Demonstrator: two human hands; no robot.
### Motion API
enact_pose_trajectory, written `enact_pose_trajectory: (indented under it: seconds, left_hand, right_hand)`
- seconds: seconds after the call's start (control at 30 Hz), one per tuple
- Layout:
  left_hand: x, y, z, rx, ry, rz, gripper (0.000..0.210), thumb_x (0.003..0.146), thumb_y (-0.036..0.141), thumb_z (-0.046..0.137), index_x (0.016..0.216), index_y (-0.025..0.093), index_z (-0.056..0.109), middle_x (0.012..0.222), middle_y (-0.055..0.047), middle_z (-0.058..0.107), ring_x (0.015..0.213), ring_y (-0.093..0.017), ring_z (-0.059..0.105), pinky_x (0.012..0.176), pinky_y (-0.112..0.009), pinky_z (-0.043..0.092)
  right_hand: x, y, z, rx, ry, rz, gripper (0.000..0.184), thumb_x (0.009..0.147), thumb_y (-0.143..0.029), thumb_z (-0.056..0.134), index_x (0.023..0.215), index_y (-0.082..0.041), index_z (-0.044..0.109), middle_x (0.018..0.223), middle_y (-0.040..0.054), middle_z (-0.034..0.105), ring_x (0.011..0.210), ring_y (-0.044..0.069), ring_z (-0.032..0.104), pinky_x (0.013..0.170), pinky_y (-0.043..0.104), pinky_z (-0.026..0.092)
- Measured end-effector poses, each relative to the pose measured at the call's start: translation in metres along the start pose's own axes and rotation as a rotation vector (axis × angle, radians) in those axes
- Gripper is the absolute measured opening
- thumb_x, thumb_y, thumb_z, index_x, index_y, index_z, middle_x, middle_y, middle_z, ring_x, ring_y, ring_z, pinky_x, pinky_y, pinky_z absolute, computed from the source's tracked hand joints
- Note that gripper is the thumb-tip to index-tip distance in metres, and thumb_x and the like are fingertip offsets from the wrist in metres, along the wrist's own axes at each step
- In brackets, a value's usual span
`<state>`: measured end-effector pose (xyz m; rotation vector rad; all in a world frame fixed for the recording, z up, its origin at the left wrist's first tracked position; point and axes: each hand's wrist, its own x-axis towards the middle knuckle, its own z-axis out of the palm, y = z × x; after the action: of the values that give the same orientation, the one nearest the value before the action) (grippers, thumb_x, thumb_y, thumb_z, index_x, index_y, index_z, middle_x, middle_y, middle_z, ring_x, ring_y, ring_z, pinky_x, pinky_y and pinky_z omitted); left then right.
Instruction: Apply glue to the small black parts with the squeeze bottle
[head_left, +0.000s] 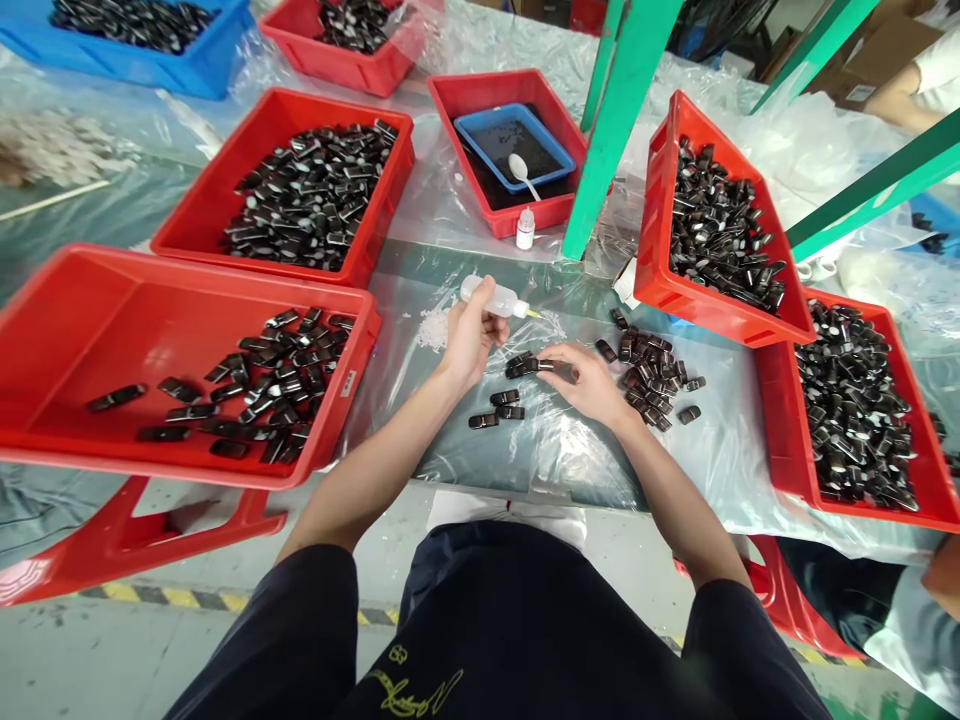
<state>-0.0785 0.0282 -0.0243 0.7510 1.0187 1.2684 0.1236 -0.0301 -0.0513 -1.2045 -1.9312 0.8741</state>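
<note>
My left hand (472, 340) is wrapped round a translucent squeeze bottle (495, 298) with a thin yellowish nozzle tip pointing right. The bottle is tilted above the plastic-covered table (450, 455). Just to its lower right, my right hand (581, 378) pinches a small glossy black plastic part (541, 366) between thumb and fingers. More black parts lie against or beside the held one, and I cannot tell whether they touch it. Nearer to me sits a small group of black parts (496, 410). A loose pile of the same parts (651, 375) is right of my right hand.
Red bins (187, 278) with black parts stand left and right. Behind, a red tray (480, 95) holds a blue tray (469, 125) with a white spoon (519, 168). A small white bottle (525, 232) stands near a green post (611, 140). People's arms show at the right edge.
</note>
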Motion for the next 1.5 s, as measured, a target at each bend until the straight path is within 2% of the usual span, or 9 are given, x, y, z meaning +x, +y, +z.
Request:
enact_pose_trajectory:
  seconds: [0.13, 0.23, 0.37, 0.43, 0.67, 1.07, 1.3, 1.5]
  left_hand:
    - [0.001, 0.001, -0.001, 0.007, -0.004, 0.016, 0.052, 0.087, 0.070, 0.072, 0.068, 0.023, 0.059, 0.053, 0.001, 0.053, 0.045, -0.011, 0.051, 0.044, -0.027, 0.039]
    - [0.000, 0.003, -0.001, 0.029, -0.003, 0.025, 0.055, 0.089, 0.073, 0.068, 0.067, 0.024, 0.059, 0.053, 0.001, 0.052, 0.044, -0.011, 0.051, 0.044, -0.029, 0.039]
    - [-0.001, 0.005, 0.000, 0.034, 0.008, 0.034, 0.055, 0.088, 0.073, 0.069, 0.067, 0.023, 0.058, 0.053, 0.001, 0.053, 0.044, -0.011, 0.049, 0.044, -0.028, 0.039]
    - [-0.001, 0.005, 0.001, 0.042, 0.014, 0.042, 0.055, 0.087, 0.073, 0.071, 0.067, 0.023, 0.058, 0.053, 0.001, 0.053, 0.045, -0.011, 0.050, 0.044, -0.028, 0.039]
    - [-0.003, 0.001, 0.002, 0.069, -0.004, 0.074, 0.055, 0.086, 0.072, 0.073, 0.068, 0.021, 0.060, 0.053, 0.001, 0.053, 0.044, -0.011, 0.050, 0.044, -0.027, 0.040]
    - [-0.005, -0.001, 0.005, 0.094, 0.003, 0.087, 0.054, 0.082, 0.071, 0.076, 0.069, 0.022, 0.058, 0.054, 0.001, 0.055, 0.046, -0.011, 0.051, 0.043, -0.026, 0.040]
    - [-0.007, -0.003, 0.006, 0.126, -0.026, 0.105, 0.051, 0.081, 0.068, 0.078, 0.072, 0.022, 0.060, 0.053, 0.001, 0.058, 0.044, -0.011, 0.052, 0.043, -0.026, 0.038]
    - [-0.008, -0.003, 0.005, 0.128, -0.053, 0.103, 0.051, 0.081, 0.069, 0.078, 0.072, 0.022, 0.061, 0.051, 0.002, 0.058, 0.043, -0.011, 0.051, 0.043, -0.025, 0.038]
  right_hand:
    - [0.002, 0.003, -0.001, 0.125, 0.049, 0.054, 0.027, 0.098, -0.048, 0.072, 0.107, -0.022, 0.075, 0.100, 0.0055, 0.078, 0.079, 0.017, 0.067, 0.058, 0.027, 0.041]
    - [0.002, 0.005, -0.002, 0.202, 0.083, 0.078, 0.031, 0.095, -0.051, 0.075, 0.105, -0.022, 0.075, 0.103, 0.0053, 0.077, 0.075, 0.015, 0.062, 0.054, 0.026, 0.036]
    - [0.003, 0.005, -0.005, 0.273, 0.165, 0.128, 0.037, 0.088, -0.053, 0.083, 0.109, -0.023, 0.075, 0.090, 0.0017, 0.069, 0.065, 0.012, 0.050, 0.052, 0.026, 0.034]
    - [0.004, 0.004, -0.006, 0.285, 0.215, 0.137, 0.038, 0.087, -0.053, 0.084, 0.110, -0.024, 0.076, 0.084, 0.0007, 0.066, 0.065, 0.013, 0.049, 0.053, 0.027, 0.036]
    - [0.006, -0.002, -0.006, 0.389, 0.346, 0.139, 0.038, 0.085, -0.053, 0.086, 0.107, -0.024, 0.074, 0.099, 0.0040, 0.076, 0.075, 0.015, 0.055, 0.058, 0.027, 0.041]
    - [0.005, -0.005, -0.006, 0.388, 0.336, 0.169, 0.042, 0.083, -0.056, 0.087, 0.106, -0.025, 0.071, 0.100, 0.0040, 0.078, 0.072, 0.015, 0.055, 0.057, 0.028, 0.042]
    - [0.004, -0.006, -0.003, 0.324, 0.324, 0.141, 0.041, 0.087, -0.057, 0.082, 0.111, -0.025, 0.072, 0.097, 0.0044, 0.074, 0.072, 0.016, 0.056, 0.053, 0.028, 0.037]
    - [0.002, -0.008, -0.002, 0.315, 0.322, 0.128, 0.036, 0.090, -0.054, 0.081, 0.110, -0.025, 0.072, 0.095, 0.0043, 0.076, 0.067, 0.015, 0.056, 0.051, 0.029, 0.034]
